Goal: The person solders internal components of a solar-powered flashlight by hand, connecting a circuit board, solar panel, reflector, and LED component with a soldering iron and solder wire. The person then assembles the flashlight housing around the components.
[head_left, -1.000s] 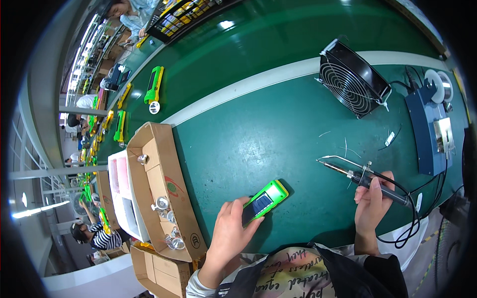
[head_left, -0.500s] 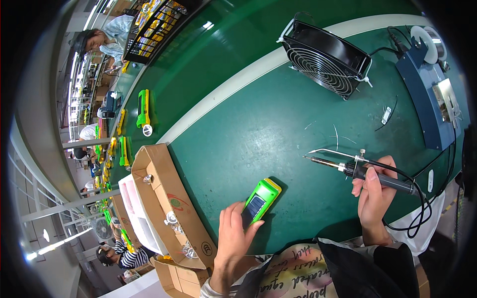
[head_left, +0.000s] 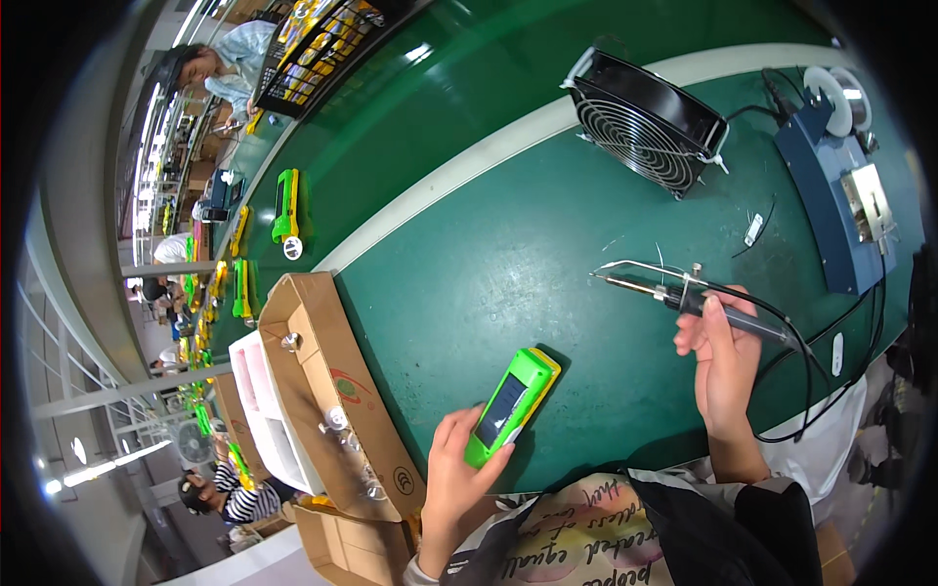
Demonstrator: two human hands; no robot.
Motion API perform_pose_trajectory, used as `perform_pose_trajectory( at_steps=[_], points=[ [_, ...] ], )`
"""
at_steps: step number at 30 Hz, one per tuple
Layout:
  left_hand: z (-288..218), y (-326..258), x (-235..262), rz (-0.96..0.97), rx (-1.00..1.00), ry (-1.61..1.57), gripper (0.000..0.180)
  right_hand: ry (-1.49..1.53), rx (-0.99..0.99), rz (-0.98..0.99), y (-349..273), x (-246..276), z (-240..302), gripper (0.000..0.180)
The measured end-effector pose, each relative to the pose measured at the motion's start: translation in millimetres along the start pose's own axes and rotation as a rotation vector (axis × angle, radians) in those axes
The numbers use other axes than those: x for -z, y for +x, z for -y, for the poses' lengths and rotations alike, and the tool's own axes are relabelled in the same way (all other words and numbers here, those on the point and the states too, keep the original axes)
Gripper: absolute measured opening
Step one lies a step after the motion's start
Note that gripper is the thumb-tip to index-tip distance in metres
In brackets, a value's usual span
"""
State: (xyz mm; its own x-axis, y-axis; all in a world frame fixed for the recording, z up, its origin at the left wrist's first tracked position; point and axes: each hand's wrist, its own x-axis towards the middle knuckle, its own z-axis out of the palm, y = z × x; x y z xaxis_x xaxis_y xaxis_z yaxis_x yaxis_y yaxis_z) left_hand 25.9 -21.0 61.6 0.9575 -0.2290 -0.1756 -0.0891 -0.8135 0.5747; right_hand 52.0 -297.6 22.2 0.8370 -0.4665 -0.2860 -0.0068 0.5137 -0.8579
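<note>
A green-and-yellow flashlight with a dark solar panel on its upper face lies slanted on the green bench. My left hand is closed round its near end, thumb on one side and fingers on the other. In my right hand is a soldering iron, gripped by its dark handle. A thin metal tube runs along the iron, and its tip points left, above the bench and apart from the flashlight. Black cables loop down from the handle.
At the far right stands a blue soldering machine with a white spool. A black fan sits at the back. Left is a cardboard box holding reflectors. More flashlights lie on the belt; co-workers sit beyond.
My left hand has slid toward the flashlight's near end, so more of the solar panel shows. The soldering iron has moved slightly left and away from me. The whole view has shifted a little.
</note>
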Motion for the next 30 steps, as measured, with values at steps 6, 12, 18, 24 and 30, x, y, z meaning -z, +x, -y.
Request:
perform_pose_trajectory(
  at_steps=[6,12,18,24,30],
  points=[
    [14,-24,-21,-0.264,-0.091,-0.038,0.045,0.298,-0.575,0.095,13,-26,-5,0.030],
    [31,-27,-30,-0.408,-0.237,0.021,0.049,0.272,-0.706,0.219,36,-62,-20,0.032],
    [52,-32,-27,-0.392,-0.244,-0.140,0.048,-0.149,-0.774,0.130,31,-61,-6,0.043],
    [64,-32,-30,-0.379,-0.216,-0.288,0.049,-1.304,0.695,1.059,-46,-106,9,0.038],
    [67,-33,-32,-0.384,-0.148,-0.456,0.054,-1.556,0.689,1.475,-66,-141,-12,0.050]
  ],
)
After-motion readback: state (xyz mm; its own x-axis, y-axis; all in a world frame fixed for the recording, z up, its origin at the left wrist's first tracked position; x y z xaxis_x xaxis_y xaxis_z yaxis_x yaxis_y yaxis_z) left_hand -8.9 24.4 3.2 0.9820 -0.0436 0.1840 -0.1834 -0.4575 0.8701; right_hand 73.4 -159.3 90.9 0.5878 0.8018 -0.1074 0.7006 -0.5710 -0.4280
